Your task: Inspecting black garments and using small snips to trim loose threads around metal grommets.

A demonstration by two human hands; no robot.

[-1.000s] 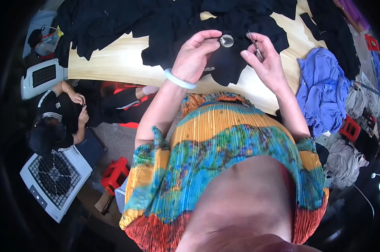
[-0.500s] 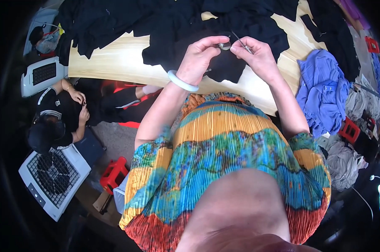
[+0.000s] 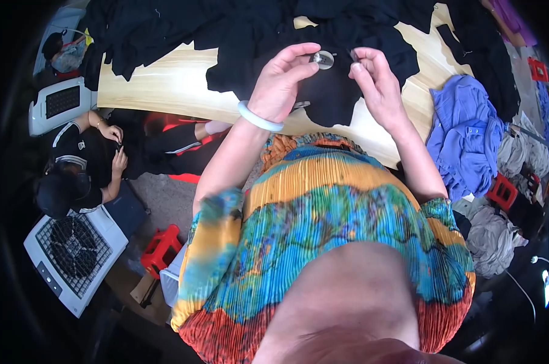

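First, top (image 3: pixel 335 209): pleated, many-coloured, filling the space between the forearms.
Bangle (image 3: pixel 259 117): pale, around the left wrist.
Left hand (image 3: pixel 277 82): raised; thumb and forefinger pinch a disc (image 3: pixel 326 60) by its left edge.
Disc: silvery with a dark part, just right of the left fingers' tips and well short of the right ones; its exact kind is too small to tell.
Right hand (image 3: pixel 379 90): raised opposite, thumb and forefinger seemingly closed on a dark tool (image 3: pixel 354 56), blurred.
Gap: disc and dark tool stand apart, black cloth (image 3: pixel 250 67) showing between.
Progress: the work on the disc looks midway, by my judgement; disc and dark tool are both in hand, neither set down, and how much is left cannot be told.
Black cloth: ragged-edged, spread below both hands over the pale wooden surface (image 3: pixel 159 79).
Blue garment (image 3: pixel 462 136): bunched at right, beside the surface.
Co-worker (image 3: pixel 74 182): at left, hands close together.
Stool (image 3: pixel 160 250): red, near the fan (image 3: pixel 74 249).
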